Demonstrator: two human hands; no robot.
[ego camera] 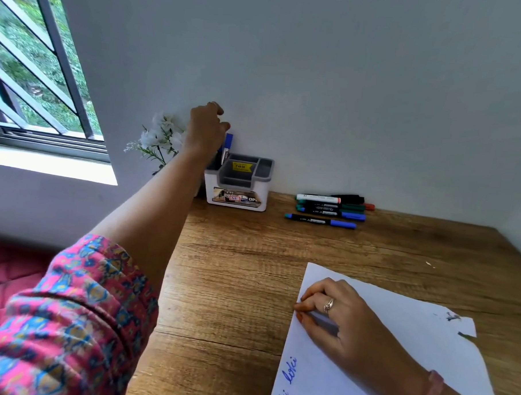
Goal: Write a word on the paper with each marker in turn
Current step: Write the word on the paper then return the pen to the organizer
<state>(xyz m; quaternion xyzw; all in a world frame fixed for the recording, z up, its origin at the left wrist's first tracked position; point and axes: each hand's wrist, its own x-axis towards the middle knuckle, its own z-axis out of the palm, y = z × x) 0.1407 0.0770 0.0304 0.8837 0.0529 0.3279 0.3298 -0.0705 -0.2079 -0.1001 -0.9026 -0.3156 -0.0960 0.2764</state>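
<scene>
The left arm is extended forward across the tabletop [234, 285] edge, forearm raised, patterned sleeve at the upper arm. The left hand [207, 129] is positioned above the rear left compartment of the white-and-grey organiser [239, 181], which stands against the wall. The fingers are curled downward over a blue-capped marker [227, 146] standing upright in that compartment; whether they grip it cannot be determined. The right hand [334, 314] rests on the paper [397, 322] at its left edge, fingers bent and fingertips pressing the sheet flat, holding nothing. Blue handwriting [290, 370] is visible near the paper's left edge. A group of markers [330, 209] lies on the tabletop right of the organiser.
</scene>
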